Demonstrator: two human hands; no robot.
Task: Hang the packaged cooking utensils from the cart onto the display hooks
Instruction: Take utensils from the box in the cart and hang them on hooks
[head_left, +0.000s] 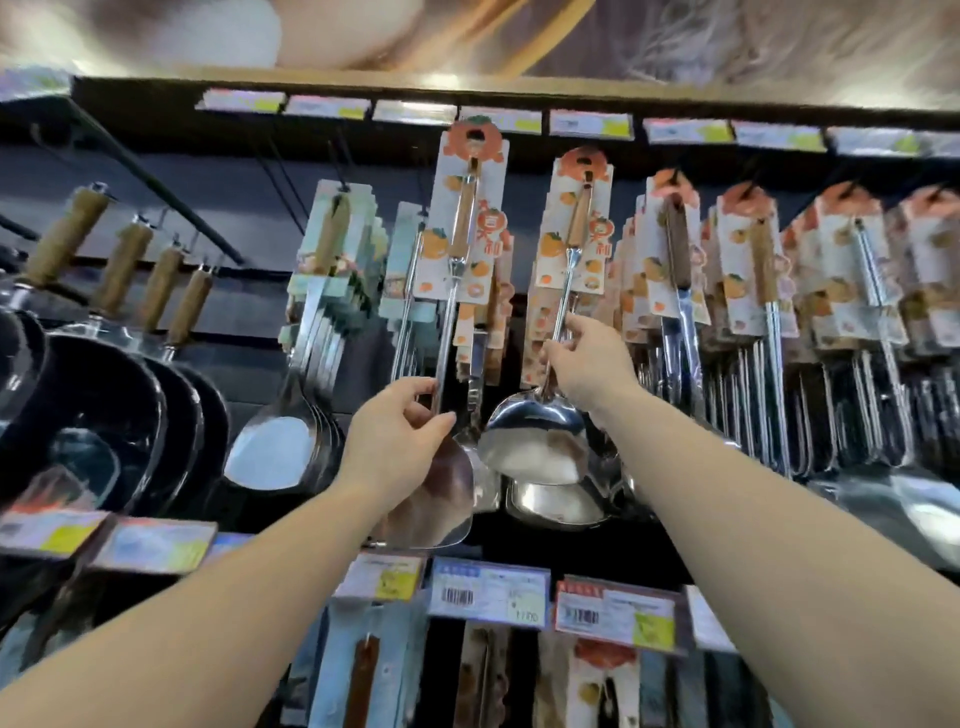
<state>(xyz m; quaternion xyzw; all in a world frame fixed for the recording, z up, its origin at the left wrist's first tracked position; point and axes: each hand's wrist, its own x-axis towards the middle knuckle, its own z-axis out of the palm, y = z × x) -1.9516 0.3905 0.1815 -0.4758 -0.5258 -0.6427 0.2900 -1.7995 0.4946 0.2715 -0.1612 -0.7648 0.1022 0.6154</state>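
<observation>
Lining dark wall (249, 171): price-tag rail (498, 120); hanging pans (104, 405) | utensils (769, 291)

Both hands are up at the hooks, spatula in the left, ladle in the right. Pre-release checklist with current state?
1. Left hand grips the spatula shaft: ok.
2. Right hand pinches the ladle shaft: ok.
3. Spatula card hole seated on its hook: cannot tell, blurred.
4. Ladle card hole seated on its hook: cannot tell.
5. Spatula card level with the neighbouring cards: not ok, it sits higher.
6. Ladle bowl clear of the hung ladles behind: cannot tell, they overlap in view.
</observation>
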